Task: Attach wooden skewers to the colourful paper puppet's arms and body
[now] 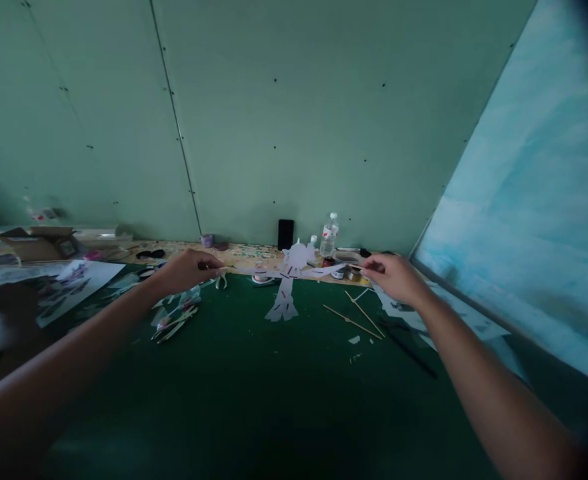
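Pale green wallboard rises behind a long workbench, and a dark green cutting mat covers most of the bench top, with a strip of bare wood along the back edge. Both of the person's arms stretch out over the mat, held well apart. The left hand and the right hand each pinch one outstretched arm of a white paper figure, so the cut-out hangs spread between them, its head up near the wall and its legs dangling toward the mat. Both hands are closed on the paper by the fingertips; whether the figure's feet touch the mat is hard to tell.

Just below the right hand, thin wooden sticks lie crossed on the mat, with small paper scraps near them. Under the left hand sits a clutter of tools and clear wrapping. Behind the figure, at the back of the bench, stand a clear plastic bottle, a dark phone leaning against the wall, and a few small paint jars. Far to the left lie printed sheets and a cardboard box. A light blue panel slants along the right side.
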`<state>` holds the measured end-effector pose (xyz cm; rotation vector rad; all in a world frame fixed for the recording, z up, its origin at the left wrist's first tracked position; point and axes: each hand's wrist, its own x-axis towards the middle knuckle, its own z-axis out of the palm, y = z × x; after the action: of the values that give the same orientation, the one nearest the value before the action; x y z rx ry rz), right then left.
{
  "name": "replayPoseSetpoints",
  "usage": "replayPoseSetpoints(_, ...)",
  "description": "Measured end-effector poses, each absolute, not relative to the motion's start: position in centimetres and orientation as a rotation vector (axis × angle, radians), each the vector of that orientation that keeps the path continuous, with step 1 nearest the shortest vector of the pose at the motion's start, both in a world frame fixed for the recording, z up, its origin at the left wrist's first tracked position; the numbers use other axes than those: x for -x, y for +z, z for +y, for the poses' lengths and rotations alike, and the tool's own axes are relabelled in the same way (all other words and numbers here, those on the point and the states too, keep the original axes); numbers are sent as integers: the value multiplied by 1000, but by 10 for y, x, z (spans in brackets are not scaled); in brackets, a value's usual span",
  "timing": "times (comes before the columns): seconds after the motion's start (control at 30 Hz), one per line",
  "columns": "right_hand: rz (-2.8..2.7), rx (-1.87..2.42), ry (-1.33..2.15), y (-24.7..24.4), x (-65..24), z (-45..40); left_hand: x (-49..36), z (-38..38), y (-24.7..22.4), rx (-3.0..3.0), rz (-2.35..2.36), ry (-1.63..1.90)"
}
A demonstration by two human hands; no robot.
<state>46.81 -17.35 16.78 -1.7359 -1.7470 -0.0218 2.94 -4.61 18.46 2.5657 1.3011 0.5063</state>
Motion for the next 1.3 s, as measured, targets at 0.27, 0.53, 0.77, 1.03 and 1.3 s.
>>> replayPoseSetpoints(0.27, -1780, 1814, -90, 169, -471, -172, -10, -44, 183, -2589, 1408, 451)
replayPoseSetpoints(0.53, -1815, 1866, -143, 171, -479, -160, 12, -29, 177, -2589, 1446, 426)
replayPoseSetpoints(0.77, -1796, 1895, -178, 172, -496, -154, 29, -24, 178, -2549, 1508, 485)
replayPoseSetpoints(1.03, -1750, 1868, -207, 164, -498, -153, 31, -28, 177, -2492, 1622, 630)
replayPoseSetpoints(1.3, -1668, 1774, -276, 156, -495, -152, 35, -30, 165, -2417, 1729, 780)
